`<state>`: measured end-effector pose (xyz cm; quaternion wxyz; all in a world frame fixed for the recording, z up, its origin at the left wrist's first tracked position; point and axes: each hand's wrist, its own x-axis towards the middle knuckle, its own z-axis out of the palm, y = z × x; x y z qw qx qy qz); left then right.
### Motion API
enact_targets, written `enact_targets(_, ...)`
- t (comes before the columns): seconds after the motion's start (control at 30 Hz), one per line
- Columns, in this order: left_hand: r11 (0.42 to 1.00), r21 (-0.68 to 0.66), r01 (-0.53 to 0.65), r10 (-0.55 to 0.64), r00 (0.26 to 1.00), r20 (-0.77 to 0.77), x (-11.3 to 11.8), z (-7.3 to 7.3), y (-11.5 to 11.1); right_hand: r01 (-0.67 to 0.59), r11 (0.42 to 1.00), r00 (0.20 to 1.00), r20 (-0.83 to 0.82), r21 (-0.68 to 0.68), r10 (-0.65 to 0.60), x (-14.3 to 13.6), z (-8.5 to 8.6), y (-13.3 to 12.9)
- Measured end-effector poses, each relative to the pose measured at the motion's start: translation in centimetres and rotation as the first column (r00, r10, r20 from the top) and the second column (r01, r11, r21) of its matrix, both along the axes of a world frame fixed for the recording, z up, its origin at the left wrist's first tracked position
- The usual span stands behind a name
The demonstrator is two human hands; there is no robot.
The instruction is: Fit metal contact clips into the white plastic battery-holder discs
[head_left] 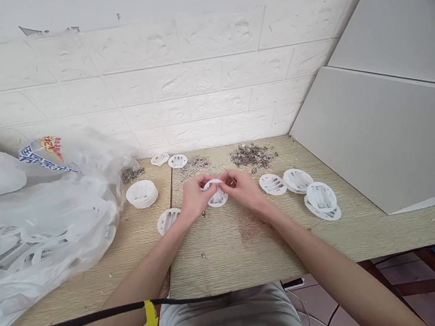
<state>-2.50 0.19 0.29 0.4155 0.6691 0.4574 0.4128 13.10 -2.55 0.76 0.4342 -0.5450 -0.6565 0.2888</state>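
Observation:
Near the middle of the wooden table [219,256], my left hand [197,195] and my right hand [240,185] both grip a round white plastic disc [218,198] by its upper part, thumbs on its face. Dark and metallic bits show in the disc's slots; what the fingertips pinch is too small to tell. Beside my left forearm lies another white disc [168,221], partly covered by the arm. Behind my hands are a pile of small silvery parts [195,166] and a darker pile of metal parts [252,156].
Several slotted discs [297,179] lie at the right. A stack of discs [142,192] and two discs near the wall stand left. A large plastic bag [51,211] fills the left side. Grey panels [385,135] lean at right. A black cable [101,314] crosses the table's front.

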Motion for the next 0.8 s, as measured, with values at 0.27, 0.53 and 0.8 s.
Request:
enact_targets(0.27,0.999,0.029,0.022,-0.019,0.995,-0.094,0.1,0.1,-0.2,0.045,0.999,0.992,0.121,0.003,-0.045,-0.1,-0.4,0.1)
enact_targets(0.53,0.998,0.009,0.055,-0.049,0.945,-0.324,-0.4,1.1,-0.2,-0.102,0.975,0.987,0.100,-0.197,0.124,0.7,0.4,-0.1)
enact_targets(0.8,0.976,-0.188,0.110,-0.165,0.939,-0.303,-0.8,1.4,-0.2,-0.123,0.969,0.992,-0.064,-0.215,0.112,0.9,0.4,-0.4)
